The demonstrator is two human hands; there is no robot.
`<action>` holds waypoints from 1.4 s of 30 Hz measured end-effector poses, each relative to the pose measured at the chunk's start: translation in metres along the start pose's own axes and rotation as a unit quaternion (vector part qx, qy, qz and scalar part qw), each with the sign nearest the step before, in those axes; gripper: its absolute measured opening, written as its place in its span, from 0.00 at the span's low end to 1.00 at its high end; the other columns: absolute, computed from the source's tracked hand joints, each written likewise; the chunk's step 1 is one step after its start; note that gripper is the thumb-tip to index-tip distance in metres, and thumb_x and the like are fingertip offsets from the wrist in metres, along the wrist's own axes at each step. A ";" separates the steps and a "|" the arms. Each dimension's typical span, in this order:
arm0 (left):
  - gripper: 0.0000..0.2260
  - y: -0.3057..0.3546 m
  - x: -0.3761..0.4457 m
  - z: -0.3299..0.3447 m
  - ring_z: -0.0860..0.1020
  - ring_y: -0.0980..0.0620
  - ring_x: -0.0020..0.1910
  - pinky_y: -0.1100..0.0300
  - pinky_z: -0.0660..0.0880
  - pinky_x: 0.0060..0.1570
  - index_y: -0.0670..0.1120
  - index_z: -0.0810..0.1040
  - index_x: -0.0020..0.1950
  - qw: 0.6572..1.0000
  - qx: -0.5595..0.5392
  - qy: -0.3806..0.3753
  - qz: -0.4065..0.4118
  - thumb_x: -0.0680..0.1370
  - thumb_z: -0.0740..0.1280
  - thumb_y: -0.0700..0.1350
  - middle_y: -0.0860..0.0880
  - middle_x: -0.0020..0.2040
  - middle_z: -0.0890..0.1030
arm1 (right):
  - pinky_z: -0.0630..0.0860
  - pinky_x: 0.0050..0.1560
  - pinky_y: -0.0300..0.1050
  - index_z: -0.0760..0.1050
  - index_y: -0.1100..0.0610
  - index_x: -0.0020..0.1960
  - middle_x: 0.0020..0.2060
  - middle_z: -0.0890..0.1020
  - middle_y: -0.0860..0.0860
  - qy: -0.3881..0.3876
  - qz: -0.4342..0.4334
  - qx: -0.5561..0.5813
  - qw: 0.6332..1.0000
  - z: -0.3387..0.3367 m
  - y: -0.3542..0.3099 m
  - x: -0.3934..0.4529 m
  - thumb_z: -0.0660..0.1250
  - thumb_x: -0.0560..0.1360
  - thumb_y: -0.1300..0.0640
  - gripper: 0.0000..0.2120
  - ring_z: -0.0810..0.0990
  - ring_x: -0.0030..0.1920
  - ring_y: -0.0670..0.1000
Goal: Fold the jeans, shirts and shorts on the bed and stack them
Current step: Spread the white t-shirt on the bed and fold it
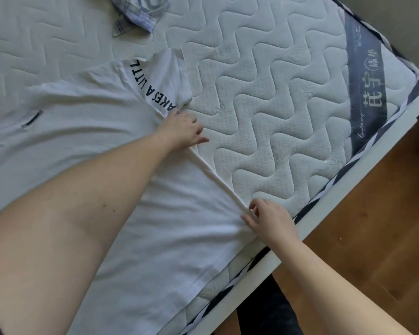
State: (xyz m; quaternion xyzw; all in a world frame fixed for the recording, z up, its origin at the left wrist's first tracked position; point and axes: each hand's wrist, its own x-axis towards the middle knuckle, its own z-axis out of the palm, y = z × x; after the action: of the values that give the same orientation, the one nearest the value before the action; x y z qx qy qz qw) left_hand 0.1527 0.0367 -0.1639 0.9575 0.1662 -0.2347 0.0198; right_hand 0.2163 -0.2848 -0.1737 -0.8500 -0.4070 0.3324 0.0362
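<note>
**White shirt spread on the bed, both hands at its folded edge**

Here is the bed [264,97], a bare quilted mattress with a wavy stitched pattern, running across most of the view. Along its side, out at two o'clock, there is a grey label band [365,76] with printed characters, and a dark-and-white striped piping follows the mattress edge. Below that, a white bed frame [324,209] runs diagonally, and a brown wooden floor [373,226] fills the four o'clock corner.

The white shirt [94,131] lies flat on the mattress, filling the left and centre, with black lettering near its upper part at eleven o'clock of the middle. Its right side makes a long straight folded edge running diagonally between the two hands. Up at twelve o'clock, at the top edge, sits a crumpled blue-grey checked garment [136,10], well apart from the shirt.

Now the hands. The left hand [182,131] reaches across the shirt and grips the upper end of that folded edge, fingers curled down over the cloth. The right hand [269,221], down at five o'clock near the mattress edge, pinches the lower end of the same fold, fingertips narrow and closed on the fabric.
</note>
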 end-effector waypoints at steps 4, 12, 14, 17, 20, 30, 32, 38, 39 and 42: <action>0.17 -0.028 0.037 -0.011 0.68 0.41 0.65 0.48 0.63 0.63 0.47 0.69 0.69 0.991 -0.046 0.083 -0.096 0.81 0.59 0.49 0.42 0.67 0.68 | 0.71 0.43 0.45 0.72 0.49 0.50 0.44 0.76 0.45 -0.010 -0.001 0.018 1.000 -0.005 -0.012 0.026 0.64 0.76 0.40 0.13 0.74 0.47 0.48; 0.24 -0.048 0.088 -0.037 0.63 0.38 0.66 0.45 0.69 0.57 0.49 0.65 0.70 0.967 -0.056 -0.007 -0.247 0.78 0.60 0.60 0.37 0.70 0.60 | 0.66 0.38 0.47 0.67 0.52 0.46 0.42 0.74 0.47 -0.047 -0.001 -0.032 0.998 -0.004 -0.025 0.035 0.61 0.77 0.45 0.10 0.73 0.43 0.51; 0.28 -0.050 0.093 -0.041 0.65 0.39 0.67 0.47 0.70 0.58 0.46 0.65 0.71 0.950 -0.103 -0.041 -0.292 0.78 0.60 0.62 0.37 0.70 0.62 | 0.62 0.36 0.47 0.65 0.52 0.45 0.40 0.72 0.47 -0.055 -0.004 -0.060 0.997 -0.002 -0.026 0.031 0.59 0.78 0.48 0.09 0.69 0.40 0.51; 0.22 -0.053 0.091 -0.048 0.71 0.39 0.66 0.49 0.72 0.56 0.42 0.68 0.69 0.934 -0.166 -0.052 -0.312 0.80 0.64 0.53 0.40 0.68 0.69 | 0.59 0.36 0.46 0.62 0.53 0.45 0.40 0.70 0.47 -0.066 -0.017 -0.068 0.995 0.000 -0.030 0.022 0.57 0.79 0.50 0.08 0.66 0.39 0.51; 0.14 -0.061 0.082 -0.049 0.75 0.38 0.61 0.50 0.72 0.51 0.40 0.70 0.65 0.935 -0.177 0.009 -0.308 0.80 0.60 0.35 0.39 0.64 0.74 | 0.59 0.34 0.46 0.60 0.52 0.45 0.39 0.67 0.45 -0.059 -0.032 -0.051 0.996 0.003 -0.036 0.010 0.56 0.79 0.51 0.07 0.66 0.37 0.50; 0.24 -0.107 0.019 -0.040 0.70 0.39 0.67 0.51 0.68 0.66 0.54 0.68 0.74 0.921 -0.272 0.033 -0.278 0.80 0.56 0.36 0.41 0.73 0.61 | 0.59 0.32 0.46 0.59 0.50 0.46 0.40 0.67 0.45 -0.084 -0.031 -0.064 0.994 0.007 -0.058 -0.011 0.56 0.78 0.52 0.06 0.66 0.36 0.51; 0.19 -0.114 0.011 -0.034 0.71 0.38 0.65 0.49 0.67 0.67 0.50 0.72 0.71 0.918 -0.266 0.041 -0.290 0.82 0.56 0.41 0.41 0.71 0.63 | 0.60 0.33 0.46 0.59 0.49 0.47 0.40 0.67 0.45 -0.087 -0.030 -0.070 0.993 0.007 -0.061 -0.012 0.55 0.79 0.52 0.05 0.67 0.37 0.51; 0.15 -0.099 0.014 -0.026 0.69 0.39 0.64 0.46 0.70 0.63 0.47 0.77 0.61 0.911 -0.258 0.062 -0.317 0.80 0.58 0.51 0.43 0.68 0.65 | 0.61 0.35 0.46 0.60 0.50 0.47 0.41 0.68 0.45 -0.090 -0.035 -0.077 0.992 0.005 -0.065 -0.010 0.54 0.80 0.53 0.04 0.68 0.39 0.51; 0.16 -0.095 0.018 -0.027 0.68 0.40 0.65 0.46 0.69 0.63 0.47 0.78 0.59 0.911 -0.255 0.061 -0.318 0.80 0.58 0.54 0.43 0.68 0.65 | 0.61 0.35 0.46 0.59 0.50 0.47 0.41 0.68 0.45 -0.089 -0.034 -0.079 0.992 0.004 -0.065 -0.010 0.54 0.80 0.52 0.04 0.68 0.39 0.51; 0.23 -0.076 0.030 -0.032 0.64 0.41 0.70 0.45 0.68 0.64 0.50 0.78 0.60 0.925 -0.222 0.004 -0.309 0.77 0.58 0.64 0.44 0.74 0.59 | 0.61 0.35 0.47 0.59 0.50 0.47 0.41 0.68 0.45 -0.089 -0.030 -0.072 0.993 0.005 -0.063 -0.007 0.54 0.80 0.52 0.04 0.67 0.38 0.51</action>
State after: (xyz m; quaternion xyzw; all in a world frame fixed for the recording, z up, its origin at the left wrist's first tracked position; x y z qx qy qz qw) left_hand 0.1668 0.1211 -0.1459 0.8305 0.5019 -0.1824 0.1581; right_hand 0.1683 -0.2491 -0.1534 -0.8050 -0.4569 0.3750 -0.0516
